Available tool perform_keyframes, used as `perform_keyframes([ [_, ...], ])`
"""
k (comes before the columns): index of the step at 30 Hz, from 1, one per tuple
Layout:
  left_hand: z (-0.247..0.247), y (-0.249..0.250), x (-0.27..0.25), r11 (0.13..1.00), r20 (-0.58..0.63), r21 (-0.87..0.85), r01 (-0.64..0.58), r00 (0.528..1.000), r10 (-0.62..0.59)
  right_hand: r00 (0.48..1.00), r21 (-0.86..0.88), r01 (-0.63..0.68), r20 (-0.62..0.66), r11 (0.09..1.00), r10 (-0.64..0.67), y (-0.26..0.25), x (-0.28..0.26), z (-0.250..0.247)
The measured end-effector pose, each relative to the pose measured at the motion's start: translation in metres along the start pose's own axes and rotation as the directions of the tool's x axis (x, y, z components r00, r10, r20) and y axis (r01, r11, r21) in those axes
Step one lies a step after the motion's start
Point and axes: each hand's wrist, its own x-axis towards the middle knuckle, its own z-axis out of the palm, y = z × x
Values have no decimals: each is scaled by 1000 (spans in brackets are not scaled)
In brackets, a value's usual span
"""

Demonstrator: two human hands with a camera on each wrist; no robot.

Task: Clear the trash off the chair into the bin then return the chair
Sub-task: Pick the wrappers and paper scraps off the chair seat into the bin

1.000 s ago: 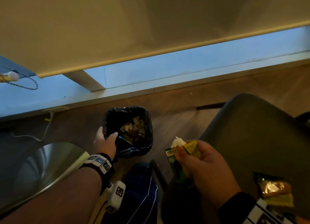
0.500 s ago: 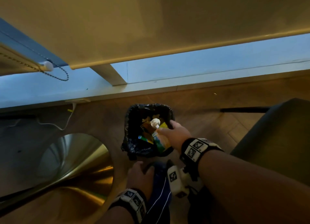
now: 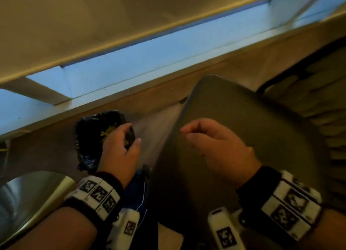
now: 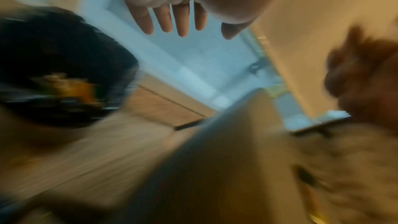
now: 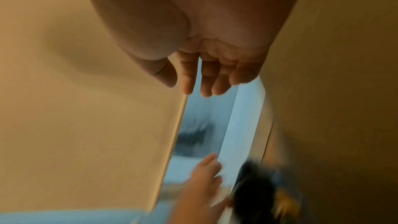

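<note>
The bin (image 3: 88, 135), lined with a black bag, stands on the floor with yellow wrappers (image 4: 71, 86) inside. My left hand (image 3: 131, 135) hovers at the bin's right rim. In the left wrist view this hand (image 4: 204, 30) has straight fingers and holds nothing. To the right, the grey chair seat (image 3: 252, 118) fills the middle of the head view. My right hand (image 3: 187, 135) hangs above the seat's left edge, loosely curled and empty. The right wrist view shows that hand (image 5: 185, 83) with relaxed fingers. No trash shows on the visible part of the seat.
A curved shiny metal base (image 3: 28, 199) sits at the lower left. The low window ledge (image 3: 112, 92) runs behind the bin under a beige blind (image 3: 93, 25). Dark ribbed fabric (image 3: 318, 92) lies right of the chair. Wooden floor (image 3: 149, 130) separates bin and chair.
My right hand let the wrappers go into the bin and came back empty over the chair seat. The left hand rose from below the bin to its right rim. My view swung right.
</note>
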Motion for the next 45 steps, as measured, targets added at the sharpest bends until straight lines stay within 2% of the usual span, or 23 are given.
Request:
perform_keyframes([
  [2, 14, 52, -16, 991, 78, -20, -136, 987, 137, 977, -91, -43, -212, 995, 23, 18, -27, -57],
  [3, 24, 78, -27, 977, 131, -17, -214, 968, 214, 948, -144, -89, -315, 986, 39, 31, -40, -85],
  [4, 38, 98, -36, 953, 193, 6, -304, 935, 297, 915, -187, -145, -400, 972, 60, 47, -49, -110],
  [6, 73, 130, -52, 876, 375, 60, -478, 824, 424, 855, -249, -299, -498, 921, 143, 82, -62, -151],
  [7, 91, 141, -59, 827, 481, 105, -552, 756, 443, 839, -289, -367, -513, 884, 181, 101, -67, -166],
  [9, 129, 149, -70, 693, 640, 224, -686, 639, 426, 849, -358, -443, -463, 822, 255, 135, -76, -182],
  [10, 145, 148, -74, 632, 685, 275, -724, 609, 400, 857, -378, -458, -427, 805, 288, 146, -78, -182],
  [11, 160, 144, -77, 593, 704, 321, -739, 604, 373, 869, -388, -455, -389, 801, 305, 157, -79, -178],
  [13, 181, 135, -79, 552, 698, 419, -721, 644, 312, 882, -391, -438, -359, 809, 305, 173, -78, -168],
  [15, 186, 126, -74, 528, 666, 486, -697, 686, 293, 872, -337, -422, -404, 842, 276, 179, -70, -157],
  [17, 187, 125, -73, 531, 636, 489, -692, 700, 326, 879, -282, -365, -419, 887, 228, 177, -63, -151],
  [19, 184, 127, -73, 535, 607, 464, -706, 693, 390, 919, -342, -295, -357, 892, 167, 176, -58, -147],
  [22, 175, 121, -68, 624, 570, 384, -681, 706, 420, 970, -597, -222, -213, 770, 115, 172, -49, -140],
  [24, 164, 115, -66, 698, 529, 328, -636, 736, 422, 977, -672, -208, -184, 711, 112, 172, -45, -138],
  [27, 139, 106, -66, 757, 423, 253, -603, 772, 474, 976, -662, -213, -180, 718, 124, 172, -43, -134],
  [29, 116, 99, -66, 801, 292, 236, -550, 827, 481, 975, -644, -215, -187, 734, 122, 172, -42, -128],
  [31, 89, 87, -60, 874, 90, 231, -428, 903, 419, 964, -565, -237, -236, 790, 120, 171, -41, -121],
  [33, 58, 62, -44, 945, -103, 199, -261, 953, 285, 953, -455, -238, -280, 858, 116, 163, -39, -111],
  [36, 15, 0, -10, 989, -268, 146, 29, 963, 12, 962, -231, -132, -263, 964, 69, 137, -31, -81],
  [38, -7, -44, 7, 969, -265, 144, 200, 951, -157, 982, -126, -64, -182, 990, 40, 111, -25, -49],
  [40, -17, -80, 18, 947, -212, 179, 268, 950, -229, 996, -82, -27, -87, 996, 20, 84, -13, -12],
  [43, -18, -127, 30, 926, -74, 331, 184, 983, -169, 998, -100, 52, 26, 994, -49, 51, 9, 49],
  [45, -21, -151, 35, 894, 19, 417, 164, 982, -189, 991, -159, 112, 84, 981, -99, 34, 31, 87],
])
